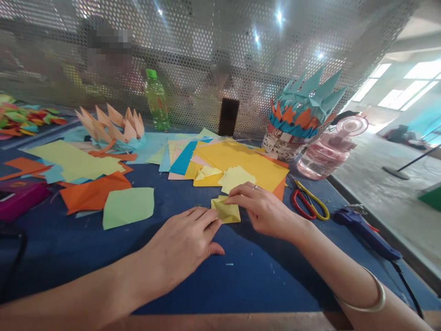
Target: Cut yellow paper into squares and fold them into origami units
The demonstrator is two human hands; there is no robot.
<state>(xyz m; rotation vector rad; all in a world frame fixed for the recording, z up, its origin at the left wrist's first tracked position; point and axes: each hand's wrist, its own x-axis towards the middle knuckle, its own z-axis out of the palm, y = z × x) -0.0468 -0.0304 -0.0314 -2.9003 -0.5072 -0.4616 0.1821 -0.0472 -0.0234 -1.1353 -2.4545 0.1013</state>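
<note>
A small folded piece of yellow paper [227, 211] lies on the blue table between my two hands. My left hand [188, 243] is closed over the paper's left edge, its fingertips holding it down and its thumb sticking out below. At the upper right edge, my right hand [265, 209] has its fingers closed on the same paper. Just behind it are a pale yellow paper cutout [237, 178] and a small folded pale yellow piece [206, 172]. Both rest on a stack of yellow sheets [237, 158].
Red-and-yellow-handled scissors [312, 202] and a blue glue gun [368, 233] lie on the right. Behind them stand a pink bottle [324, 156] and stacked paper crowns [296, 119]. Left are a light green sheet [129, 207], orange paper [96, 191] and a peach paper crown [110, 126].
</note>
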